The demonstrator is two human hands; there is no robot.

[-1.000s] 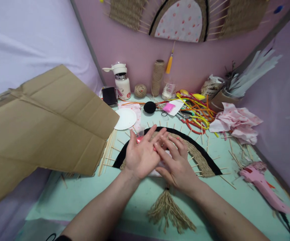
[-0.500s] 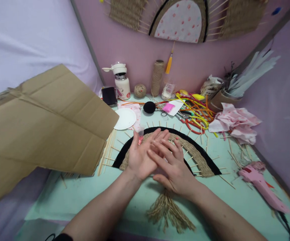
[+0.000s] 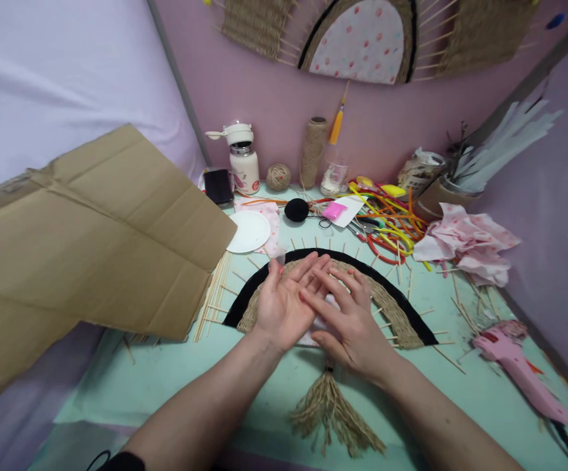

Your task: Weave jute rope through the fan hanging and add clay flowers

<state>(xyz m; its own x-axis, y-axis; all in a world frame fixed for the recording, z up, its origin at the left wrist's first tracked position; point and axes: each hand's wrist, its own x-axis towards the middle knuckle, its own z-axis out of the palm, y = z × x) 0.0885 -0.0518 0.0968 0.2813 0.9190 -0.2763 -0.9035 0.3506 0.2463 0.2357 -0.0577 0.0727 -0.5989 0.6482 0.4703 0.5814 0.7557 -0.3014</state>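
Seemingly rubbing right hand [image 3: 360, 330], with loosely spread fingers, over open-fingered left hand [image 3: 281, 307], above woven arch [image 3: 394, 310]; needing light pressure.

The woven arch [image 3: 392, 307] is partly hidden, the wall hanging [image 3: 360, 42] cut off above.

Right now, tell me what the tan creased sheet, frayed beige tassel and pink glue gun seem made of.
Tan creased sheet: matte cardboard, judging by stiff folds and a ragged edge.
Frayed beige tassel: dull plant fibre, perhaps jute, from its coarse loose strands.
Pink glue gun: probably smooth plastic, given its evenly coloured moulded body.
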